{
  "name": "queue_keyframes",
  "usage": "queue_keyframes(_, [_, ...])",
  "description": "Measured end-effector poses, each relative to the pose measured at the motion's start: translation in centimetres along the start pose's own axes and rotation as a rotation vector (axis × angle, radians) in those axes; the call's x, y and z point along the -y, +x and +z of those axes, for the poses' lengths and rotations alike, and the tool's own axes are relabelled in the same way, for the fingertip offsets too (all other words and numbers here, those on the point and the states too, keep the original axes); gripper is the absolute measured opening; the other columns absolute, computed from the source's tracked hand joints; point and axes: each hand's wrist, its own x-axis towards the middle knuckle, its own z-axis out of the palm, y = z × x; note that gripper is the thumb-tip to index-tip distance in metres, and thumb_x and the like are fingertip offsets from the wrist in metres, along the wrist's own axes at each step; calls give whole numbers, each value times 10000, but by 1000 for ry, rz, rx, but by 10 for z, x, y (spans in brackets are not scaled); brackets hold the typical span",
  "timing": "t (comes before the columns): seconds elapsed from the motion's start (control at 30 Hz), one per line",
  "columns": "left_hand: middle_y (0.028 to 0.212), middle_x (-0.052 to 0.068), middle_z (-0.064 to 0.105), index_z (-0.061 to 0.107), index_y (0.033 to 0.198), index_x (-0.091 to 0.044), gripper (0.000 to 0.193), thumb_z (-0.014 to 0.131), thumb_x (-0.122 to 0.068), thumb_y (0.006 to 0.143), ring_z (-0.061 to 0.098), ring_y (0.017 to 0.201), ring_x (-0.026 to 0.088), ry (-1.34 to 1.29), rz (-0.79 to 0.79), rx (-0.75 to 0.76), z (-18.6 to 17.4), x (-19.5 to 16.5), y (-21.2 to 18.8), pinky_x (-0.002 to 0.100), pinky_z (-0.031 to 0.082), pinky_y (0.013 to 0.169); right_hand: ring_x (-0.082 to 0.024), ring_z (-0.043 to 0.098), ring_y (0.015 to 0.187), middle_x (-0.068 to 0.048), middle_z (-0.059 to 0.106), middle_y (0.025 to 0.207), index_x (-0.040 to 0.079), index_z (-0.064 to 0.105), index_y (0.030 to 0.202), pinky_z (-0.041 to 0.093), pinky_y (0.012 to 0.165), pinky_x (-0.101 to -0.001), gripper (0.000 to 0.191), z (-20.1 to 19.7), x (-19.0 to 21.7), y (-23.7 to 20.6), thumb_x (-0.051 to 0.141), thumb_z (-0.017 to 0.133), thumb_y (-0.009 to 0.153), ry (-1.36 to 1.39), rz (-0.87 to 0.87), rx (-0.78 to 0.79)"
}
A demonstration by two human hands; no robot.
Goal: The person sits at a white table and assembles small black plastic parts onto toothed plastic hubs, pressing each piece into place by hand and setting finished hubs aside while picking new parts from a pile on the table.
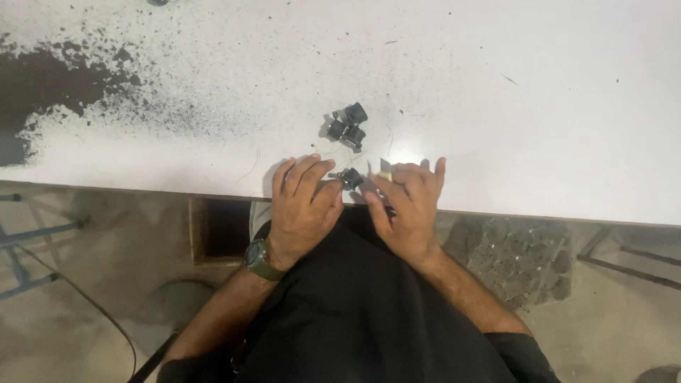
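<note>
1 small black part pinched between left hand and right hand fingers, 3 more on white table

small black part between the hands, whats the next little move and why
Probably bring the thin tool in the right hand tip-first onto the small black part, since the left hand pinches that part at the white table edge and the tool sits just beside it. Three similar black parts wait behind.

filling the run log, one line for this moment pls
left hand: pinching small black part | right hand: holding thin tool | loose black parts | white table
</note>
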Motion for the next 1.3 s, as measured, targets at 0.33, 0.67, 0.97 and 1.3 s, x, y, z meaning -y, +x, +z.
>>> queue_keyframes(0.33, [1298, 50, 616, 707, 1027, -106, 179, 799, -99, 873, 550, 1313, 266, -103, -98, -9, 1, -1, -5, 555, 349, 1186, -298, 651, 1120, -100, 660, 1049, 50, 564, 1093, 196, 1269, -649, 331, 19, 1, -5, -49, 768, 851, 251, -86, 27])
queue_keyframes(0.67, [1332, 75, 611, 706, 1032, -85, 169, 796, -68, 890, 546, 1336, 278, -140, 6, -32, 4, 3, -6, 533, 423, 1158, -294, 670, 1122, -81, 634, 955, 63, 591, 1036, 205, 1265, -650, 321, 20, 2, 1, -57, 781, 807, 254, -83, 50])
queue_keyframes(0.97, [1348, 74, 609, 737, 1036, -99, 152, 825, -94, 912, 537, 1334, 268, -65, 17, -54, 5, -2, -3, 517, 403, 1156, -294, 669, 1102, -74, 625, 921, 65, 605, 997, 194, 1258, -654, 291, 20, 1, 1, -49, 782, 796, 278, -70, 58])
queue_keyframes(1.3, [1184, 26, 659, 712, 985, -104, 157, 797, -74, 856, 584, 1241, 238, -160, -203, 55, 7, -2, -2, 528, 330, 1208, -327, 651, 1224, -76, 640, 993, 60, 579, 1066, 164, 1271, -655, 325, 27, -10, -11, -70, 777, 843, 280, -229, 0])
